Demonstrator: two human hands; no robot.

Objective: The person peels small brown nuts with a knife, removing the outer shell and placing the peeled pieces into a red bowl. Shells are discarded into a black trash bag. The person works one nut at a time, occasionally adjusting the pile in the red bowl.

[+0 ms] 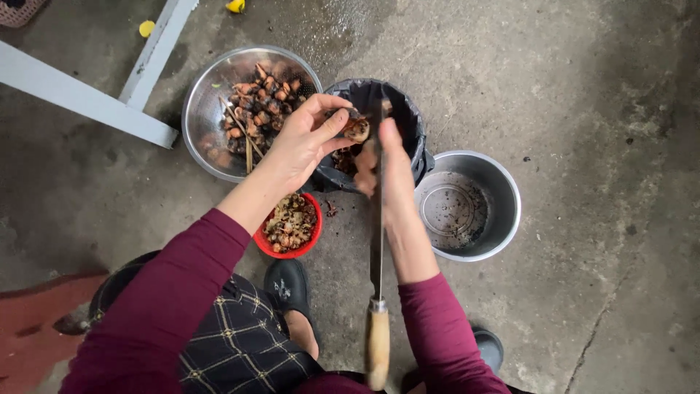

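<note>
My left hand [302,138] pinches a small brown shell-like piece [357,130] between thumb and fingers, over a bin lined with a black bag [408,117]. My right hand [386,171] grips a long knife [376,248] by its blade. The blade's far end lies against the piece, and the pale wooden handle [378,350] points back toward me. A steel bowl [200,109] at the left holds several dark brown pieces of the same kind and a few thin sticks. A small red bowl [292,252] under my left forearm holds paler cut bits.
An empty steel pot [503,219] stands right of the bin on wet concrete floor. White painted bars [87,102] cross the upper left, with yellow caps [146,28] and a pink basket [18,11] beyond. My black shoe [288,284] sits below the red bowl.
</note>
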